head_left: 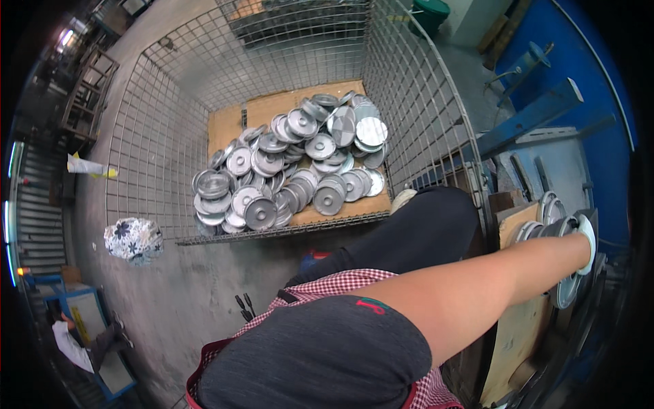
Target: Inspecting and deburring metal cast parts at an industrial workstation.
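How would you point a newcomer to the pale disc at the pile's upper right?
Inside the wire cage, a pile of metal discs lies on cardboard. At its upper right sits the pale disc, its nearly white face standing out against greyer neighbours.

A: Dressed in what, on the arm?

B: In a short, loose, dark grey cloth sleeve (306,354), faintly flecked.

A: Plain all over?

B: No, marked near the right-hand hem with a small red-and-green emblem (373,305).

A: And around the body?

B: Wrapped in a red-and-white checked cloth apron (357,278), edged at near left with dark red binding (201,358).

A: Farther off?

B: Clad in smooth, near-black cloth trousers (436,213).

A: Anything at the wrist, far right?

B: Ringed with soft-looking white material (587,247); impossible to tell whether glove or cuff.
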### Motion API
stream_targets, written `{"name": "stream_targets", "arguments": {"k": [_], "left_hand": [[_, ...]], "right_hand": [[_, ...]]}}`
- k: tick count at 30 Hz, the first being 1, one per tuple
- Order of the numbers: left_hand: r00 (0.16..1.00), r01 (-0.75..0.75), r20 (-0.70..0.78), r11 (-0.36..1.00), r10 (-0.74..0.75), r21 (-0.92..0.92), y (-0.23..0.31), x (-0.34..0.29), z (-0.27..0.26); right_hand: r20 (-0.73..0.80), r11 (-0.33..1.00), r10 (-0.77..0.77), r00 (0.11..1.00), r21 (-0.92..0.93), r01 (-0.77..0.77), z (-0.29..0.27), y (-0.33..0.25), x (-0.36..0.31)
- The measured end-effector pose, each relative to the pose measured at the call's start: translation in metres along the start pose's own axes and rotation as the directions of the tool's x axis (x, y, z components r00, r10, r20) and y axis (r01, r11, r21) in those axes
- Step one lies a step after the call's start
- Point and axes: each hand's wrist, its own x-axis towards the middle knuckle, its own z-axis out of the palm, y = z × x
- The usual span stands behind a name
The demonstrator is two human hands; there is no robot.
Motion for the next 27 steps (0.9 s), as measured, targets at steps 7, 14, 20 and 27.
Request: {"name": "stream_targets", "arguments": {"k": [7, 14, 20, 27], "left_hand": [[0.996, -0.071, 0.055, 0.996, 0.068, 0.061, 0.005, 0.013, -0.004], [0.993, -0.119, -0.006, 0.988, 0.120, 0.097, 0.004, 0.005, -0.005], [0.979, -0.003, -0.205, 0.997, 0.018, 0.074, 0.001, -0.007, -0.006], [0.998, -0.020, 0.063, 0.992, 0.012, 0.124, 0.003, 0.011, -0.006]], "right_hand": [[-0.209, 0.981, -0.168, 0.963, -0.136, 0.141, 0.000, -0.006, 0.001], [-0.278, 0.968, -0.230, 0.933, -0.163, 0.191, 0.003, -0.004, 0.007], [-0.308, 0.961, -0.262, 0.914, -0.171, 0.218, 0.012, 0.000, 0.008], [-0.347, 0.955, -0.287, 0.893, -0.174, 0.240, 0.023, 0.018, 0.006]]}}
